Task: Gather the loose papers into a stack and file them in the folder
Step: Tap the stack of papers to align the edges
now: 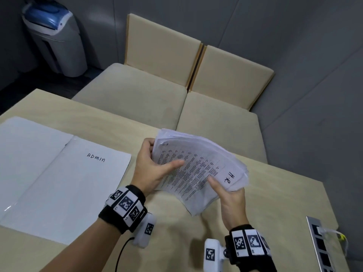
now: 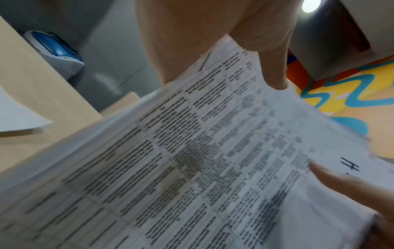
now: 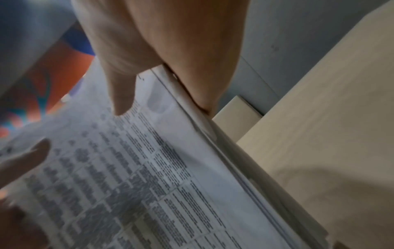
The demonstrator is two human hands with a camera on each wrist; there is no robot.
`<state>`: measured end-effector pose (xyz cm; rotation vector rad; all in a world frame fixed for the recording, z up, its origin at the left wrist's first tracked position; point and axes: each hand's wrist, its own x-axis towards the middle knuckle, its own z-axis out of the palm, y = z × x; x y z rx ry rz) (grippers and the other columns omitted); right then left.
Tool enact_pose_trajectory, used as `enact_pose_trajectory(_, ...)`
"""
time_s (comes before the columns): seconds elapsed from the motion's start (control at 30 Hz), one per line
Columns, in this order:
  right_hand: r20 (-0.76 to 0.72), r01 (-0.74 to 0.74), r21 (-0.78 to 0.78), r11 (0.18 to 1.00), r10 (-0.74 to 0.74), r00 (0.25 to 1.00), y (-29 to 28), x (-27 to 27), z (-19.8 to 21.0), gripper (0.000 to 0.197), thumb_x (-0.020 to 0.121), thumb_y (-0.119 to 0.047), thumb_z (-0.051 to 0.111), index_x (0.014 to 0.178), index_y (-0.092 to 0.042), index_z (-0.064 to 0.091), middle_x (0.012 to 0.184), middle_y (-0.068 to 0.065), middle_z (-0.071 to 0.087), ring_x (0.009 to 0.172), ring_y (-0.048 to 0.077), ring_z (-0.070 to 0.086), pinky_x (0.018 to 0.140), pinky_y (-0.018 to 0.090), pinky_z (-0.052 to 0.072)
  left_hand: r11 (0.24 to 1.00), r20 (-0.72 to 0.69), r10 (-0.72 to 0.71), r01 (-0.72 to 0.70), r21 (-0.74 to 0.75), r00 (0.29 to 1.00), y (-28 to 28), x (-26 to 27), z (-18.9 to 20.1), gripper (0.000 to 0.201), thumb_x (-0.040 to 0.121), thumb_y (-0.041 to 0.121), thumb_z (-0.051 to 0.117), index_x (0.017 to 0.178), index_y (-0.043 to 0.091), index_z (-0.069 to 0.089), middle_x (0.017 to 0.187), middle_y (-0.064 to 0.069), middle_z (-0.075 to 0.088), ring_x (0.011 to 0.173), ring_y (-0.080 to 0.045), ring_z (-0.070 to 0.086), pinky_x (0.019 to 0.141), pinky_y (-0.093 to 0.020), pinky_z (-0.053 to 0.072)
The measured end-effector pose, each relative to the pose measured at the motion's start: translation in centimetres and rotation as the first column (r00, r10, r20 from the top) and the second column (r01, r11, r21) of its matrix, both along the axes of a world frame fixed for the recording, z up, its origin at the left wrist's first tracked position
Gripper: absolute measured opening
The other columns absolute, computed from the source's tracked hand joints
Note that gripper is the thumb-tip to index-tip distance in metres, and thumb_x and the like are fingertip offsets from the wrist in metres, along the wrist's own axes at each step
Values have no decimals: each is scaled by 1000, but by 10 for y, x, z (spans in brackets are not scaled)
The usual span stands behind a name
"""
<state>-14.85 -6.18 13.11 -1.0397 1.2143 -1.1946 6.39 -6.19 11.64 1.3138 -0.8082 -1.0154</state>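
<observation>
We face grey walls [image 1: 294, 36] and a dark floor [image 1: 29, 85]. Beyond our tan table [image 1: 275, 193] stand two beige seats [image 1: 137, 89], with a grey bin [image 1: 57, 40] far left. A round lamp [image 2: 311, 5] glows overhead.

Printed text on the paper stack [image 1: 196, 169] blurred, unreadable — folder [image 1: 49, 173] cut off at the left edge.

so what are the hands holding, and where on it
Both hold the paper stack: left hand at its left edge, right hand at the near right corner.
</observation>
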Motion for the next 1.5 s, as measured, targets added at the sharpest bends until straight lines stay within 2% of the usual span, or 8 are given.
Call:
enact_pose_trajectory(0.3, -90, -15, -96, 995, 6, 996, 0, -5, 5, 39, 80, 16, 71, 104, -14, 69, 95, 2, 80, 87, 10, 75, 76, 23, 60, 981, 268, 66, -13, -194, 961, 0, 3, 51, 83, 57, 25, 95, 123, 13, 46, 113, 2, 64, 98, -5, 64, 86, -16, 50)
enact_pose_trajectory(0.53, -240, -179, -104, 978, 150, 959, 3, -8, 16, 34, 86, 14, 67, 96, -18, 76, 95, 3, 80, 87, 8, 73, 78, 27, 60, 918, 984, -56, 397, -15, 166, 12, -15, 76, 87, 63, 46, 83, 137, 16, 49, 137, 1, 61, 141, -20, 46, 117, -54, 28)
enact_pose_trajectory(0.7, -533, -172, -201, 965, 39, 845, 4, -31, 31, 43, 80, -5, 80, 118, -20, 67, 115, -3, 71, 106, 0, 63, 86, 19, 54, 908, 858, 13, 354, -225, 514, 11, -12, 71, 12, 78, 26, 74, 83, 17, 68, 72, 9, 66, 68, -23, 66, 74, -36, 48)
enact_pose_trajectory(0.87, -309, 50, 77, 996, -23, 951, 3, -81, 3, 91, 64, -33, 89, 143, -24, 45, 144, -2, 56, 133, 15, 51, 109, 36, 44, 959, 158, -198, 225, -172, 967, 21, 27, 54, 16, 82, 5, 74, 95, 15, 72, 86, 5, 80, 76, -8, 75, 66, -20, 58)
enact_pose_trajectory(1.03, -136, 54, -23, 998, -56, 989, 7, -56, 2, 16, 85, -6, 70, 98, -14, 72, 91, -5, 81, 88, 8, 75, 78, 20, 58, 989, -99, -136, 128, -80, 986, 27, 30, 22, 28, 78, 10, 74, 106, 12, 68, 96, -1, 81, 85, -15, 77, 73, -24, 60)
enact_pose_trajectory(1.17, -151, 180, -88, 980, -192, 970, 17, -36, -12, 18, 93, -3, 64, 109, -8, 67, 98, 1, 78, 86, 3, 75, 73, 15, 58, 997, -95, 46, -51, -56, 994, 23, 18, 1, 44, 73, 10, 84, 113, 10, 66, 105, -7, 78, 94, -20, 76, 77, -27, 61)
enact_pose_trajectory(1.3, -306, 144, -5, 990, -139, 942, 27, -35, -51, 44, 85, -2, 74, 126, -8, 59, 119, 11, 72, 111, 25, 69, 99, 47, 55, 997, 32, 49, -51, 64, 998, 21, 16, -31, 75, 55, 37, 93, 114, 10, 56, 112, -7, 71, 102, -21, 70, 86, -35, 60)
enact_pose_trajectory(1.5, -374, 145, -94, 985, -170, 912, 25, -40, -41, 50, 84, -1, 75, 122, -24, 52, 113, 1, 68, 104, 19, 69, 94, 45, 56, 993, -19, 111, -112, -24, 994, 11, 13, -32, 52, 62, 50, 79, 96, 19, 55, 92, 4, 62, 82, -8, 62, 78, -20, 50)
